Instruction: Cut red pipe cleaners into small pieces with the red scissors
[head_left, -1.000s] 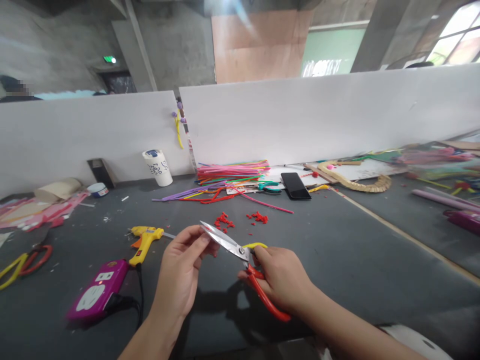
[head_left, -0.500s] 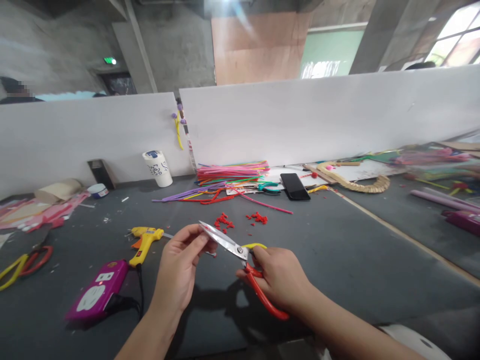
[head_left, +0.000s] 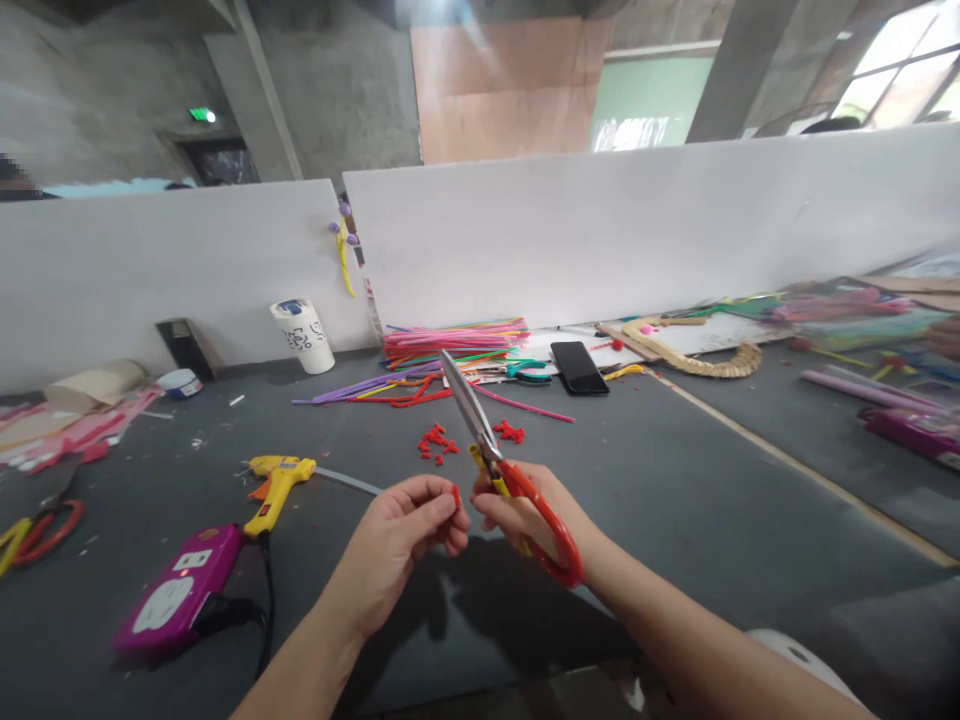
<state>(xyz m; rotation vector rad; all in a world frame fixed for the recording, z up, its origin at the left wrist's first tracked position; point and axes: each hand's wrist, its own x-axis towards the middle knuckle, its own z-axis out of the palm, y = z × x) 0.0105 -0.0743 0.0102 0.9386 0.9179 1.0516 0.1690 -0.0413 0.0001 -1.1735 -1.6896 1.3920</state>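
Note:
My left hand (head_left: 409, 530) is closed in a pinch on a small red piece of pipe cleaner (head_left: 456, 496); only its tip shows above the fingers. In my right hand (head_left: 536, 510) are the scissors (head_left: 474, 408), with red and yellow handles. Their blades look closed and point up and away, apart from my left fingers. Just beyond my hands, two small heaps of short red pieces (head_left: 435, 440) lie on the dark table (head_left: 675, 500). A bundle of coloured pipe cleaners (head_left: 450, 342) rests farther back.
To the left are a yellow glue gun (head_left: 281, 485), a purple power strip (head_left: 180, 590) and a second pair of scissors (head_left: 45, 530). A black phone (head_left: 579, 367), teal-handled pliers (head_left: 529, 371) and a white cup-like container (head_left: 304, 338) stand or lie near the white partition (head_left: 600, 240).
The scissors have swung from slanting across my left fingertips to pointing upward, clear of them. My left hand has moved right and slightly down, and a red tip now shows in its pinch.

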